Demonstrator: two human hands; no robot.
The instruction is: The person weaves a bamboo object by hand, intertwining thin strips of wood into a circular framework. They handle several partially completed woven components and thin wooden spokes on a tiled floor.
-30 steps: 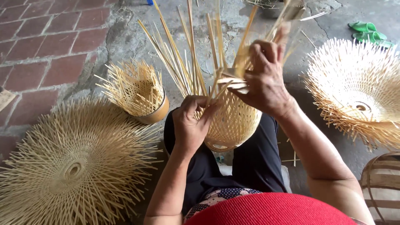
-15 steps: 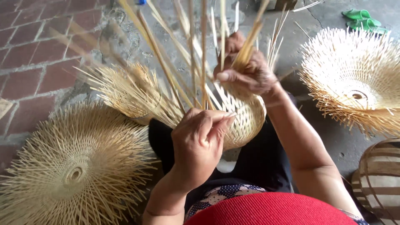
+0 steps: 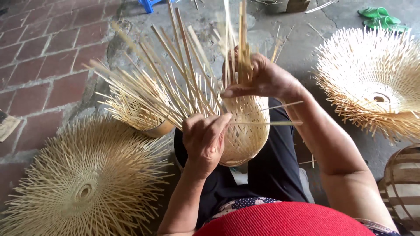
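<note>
Two hands work a half-woven bamboo basket (image 3: 245,131) that rests on the person's lap, its rounded woven body pointing toward the camera and its loose upright strips (image 3: 183,74) fanning up and away. The left hand (image 3: 203,140) lies against the basket's left side, fingers curled together and pressing on the strips where the weave ends. The right hand (image 3: 262,78) sits on top of the rim, fingers closed around a small bunch of upright strips, thumb stretched flat along the edge. A few thin strips stick out sideways from the basket toward the right forearm.

Just beside the basket on the left, on the ground, stands another small unfinished basket (image 3: 140,111) with strips bristling outward. Near it, lower left, lies a large flat woven disc (image 3: 83,183) with radiating strip ends. Well apart on the right lies a second spiky woven piece (image 3: 372,83). A dark round wicker frame (image 3: 402,188) shows at the right edge. Green sandals (image 3: 383,17) lie on the concrete floor (image 3: 302,43) at the top right, and red brick paving (image 3: 39,57) covers the left.
</note>
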